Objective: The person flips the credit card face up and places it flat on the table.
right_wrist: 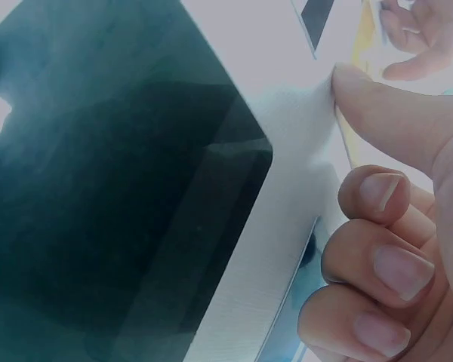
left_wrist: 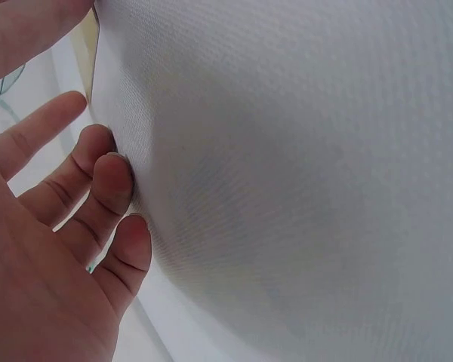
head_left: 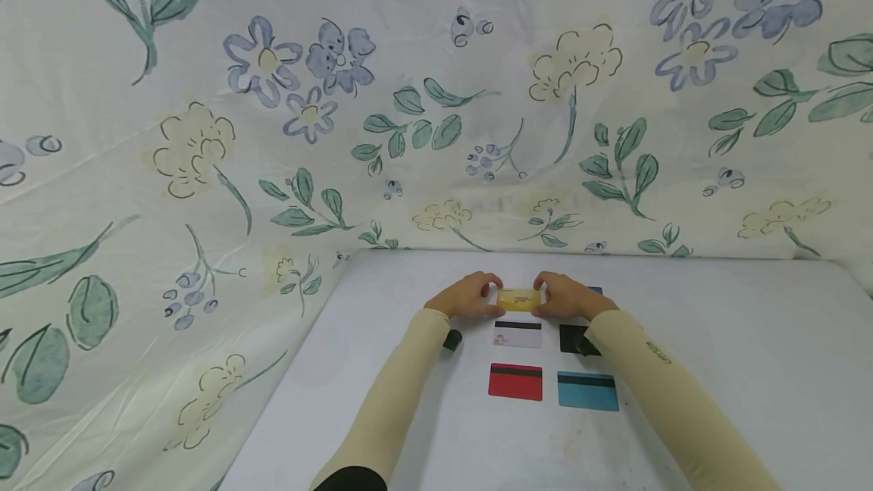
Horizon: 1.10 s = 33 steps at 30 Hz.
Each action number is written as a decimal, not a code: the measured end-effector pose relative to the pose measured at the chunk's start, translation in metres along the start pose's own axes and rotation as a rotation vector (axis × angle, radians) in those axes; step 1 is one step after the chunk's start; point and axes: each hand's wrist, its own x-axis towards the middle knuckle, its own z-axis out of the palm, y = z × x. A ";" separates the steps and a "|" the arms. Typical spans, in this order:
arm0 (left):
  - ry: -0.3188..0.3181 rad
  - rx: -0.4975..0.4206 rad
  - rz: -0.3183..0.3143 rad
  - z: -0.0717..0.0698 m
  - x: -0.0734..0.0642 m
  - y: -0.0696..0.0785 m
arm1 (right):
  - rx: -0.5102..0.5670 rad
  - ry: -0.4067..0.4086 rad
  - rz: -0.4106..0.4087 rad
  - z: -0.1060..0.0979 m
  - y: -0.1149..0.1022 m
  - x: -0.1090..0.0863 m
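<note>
A yellow card lies between both hands at the far part of the white table. My left hand pinches its left end, thumb at the near corner and forefinger at the far one. The right hand grips the right end likewise. In the left wrist view, three fingertips of the left hand rest at the tabletop, and a strip of the yellow card shows beside the thumb. The right wrist view has the right hand's other fingers curled in. Just nearer than the yellow card lies a white card with a dark stripe.
A black card lies partly hidden under the right wrist. Closer in are a red card and a light blue card. A blue card peeks out behind the right hand. Floral cloth hangs behind the table.
</note>
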 end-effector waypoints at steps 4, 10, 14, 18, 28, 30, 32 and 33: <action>-0.003 -0.003 0.003 0.001 -0.001 0.001 | 0.022 0.005 -0.013 -0.003 0.002 -0.003; 0.010 0.002 0.020 0.001 0.002 0.003 | 0.095 0.038 -0.062 -0.012 0.011 -0.009; 0.037 0.003 0.068 0.000 0.003 0.009 | 0.106 0.069 -0.088 -0.017 0.022 -0.014; 0.051 0.014 0.104 -0.001 0.005 0.019 | 0.122 0.104 -0.094 -0.024 0.035 -0.022; 0.080 0.009 0.117 0.003 0.011 0.036 | 0.155 0.158 -0.090 -0.038 0.060 -0.041; 0.085 0.003 0.120 0.004 0.012 0.038 | 0.159 0.155 -0.086 -0.040 0.064 -0.044; 0.089 0.002 0.124 0.007 0.015 0.041 | 0.160 0.155 -0.077 -0.042 0.067 -0.046; 0.090 0.000 0.133 0.008 0.016 0.042 | 0.159 0.156 -0.074 -0.042 0.069 -0.047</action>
